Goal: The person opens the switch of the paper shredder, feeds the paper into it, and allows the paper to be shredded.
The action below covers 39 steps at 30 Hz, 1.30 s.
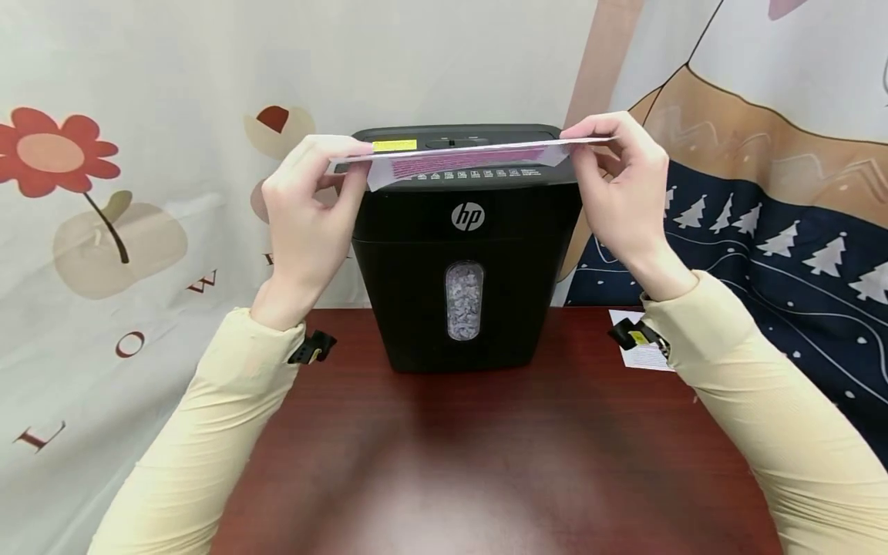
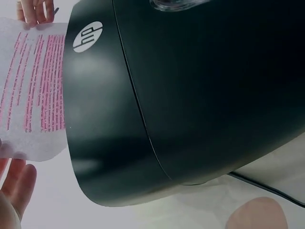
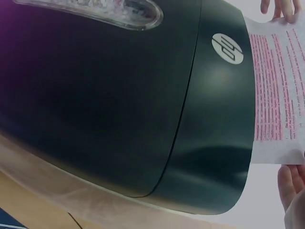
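Observation:
A sheet of paper (image 1: 472, 158) with pink printed lines is stretched between both hands over the top of a black HP paper shredder (image 1: 409, 277). My left hand (image 1: 312, 196) pinches the sheet's left end between thumb and fingers. At the opposite end, my right hand (image 1: 620, 185) pinches it likewise. In the left wrist view the paper (image 2: 33, 90) stands above the shredder's rim, its lower edge hidden behind the body. Whether that edge is inside the feed slot cannot be seen. Paper shreds (image 1: 463, 302) show through the shredder's front window.
Another printed sheet (image 1: 648, 356) lies on the dark red table (image 1: 451, 462) at the right, partly behind the right wrist. Printed curtains (image 1: 173, 254) hang behind and beside the table. A black cord (image 2: 267, 188) runs behind the shredder.

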Each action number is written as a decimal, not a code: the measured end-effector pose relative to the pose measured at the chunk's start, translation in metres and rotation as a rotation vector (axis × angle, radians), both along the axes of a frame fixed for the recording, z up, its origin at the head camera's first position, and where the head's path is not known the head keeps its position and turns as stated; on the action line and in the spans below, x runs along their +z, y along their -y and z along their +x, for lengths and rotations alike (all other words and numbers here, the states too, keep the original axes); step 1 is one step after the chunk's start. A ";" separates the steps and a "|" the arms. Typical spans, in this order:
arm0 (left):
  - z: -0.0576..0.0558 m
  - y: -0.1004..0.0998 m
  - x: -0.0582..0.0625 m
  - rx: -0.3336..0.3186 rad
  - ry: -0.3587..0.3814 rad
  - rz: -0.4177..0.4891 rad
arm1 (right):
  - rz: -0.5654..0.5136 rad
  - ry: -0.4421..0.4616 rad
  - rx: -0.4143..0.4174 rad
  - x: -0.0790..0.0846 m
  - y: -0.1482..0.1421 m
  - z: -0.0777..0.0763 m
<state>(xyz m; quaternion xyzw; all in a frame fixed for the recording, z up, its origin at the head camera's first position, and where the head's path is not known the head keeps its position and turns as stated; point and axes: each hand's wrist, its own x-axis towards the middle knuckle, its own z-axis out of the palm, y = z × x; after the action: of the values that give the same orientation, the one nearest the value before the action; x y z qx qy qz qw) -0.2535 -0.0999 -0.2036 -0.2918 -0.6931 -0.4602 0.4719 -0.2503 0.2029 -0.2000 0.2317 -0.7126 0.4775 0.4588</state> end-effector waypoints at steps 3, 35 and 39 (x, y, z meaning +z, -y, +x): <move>-0.004 -0.002 0.004 0.008 0.010 -0.008 | -0.026 0.038 0.000 0.003 -0.001 -0.004; -0.048 -0.002 0.010 0.079 0.254 -0.146 | 0.079 0.312 -0.082 0.025 -0.008 -0.045; -0.051 -0.002 0.011 0.101 0.288 -0.128 | 0.102 0.356 -0.080 0.028 -0.005 -0.051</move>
<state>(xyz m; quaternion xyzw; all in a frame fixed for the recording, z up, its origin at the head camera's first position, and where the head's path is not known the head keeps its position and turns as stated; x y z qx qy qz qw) -0.3049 -0.0979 -0.1928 -0.2168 -0.7953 -0.4280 0.3705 -0.3008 0.2074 -0.1718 0.1379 -0.8145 0.4555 0.3318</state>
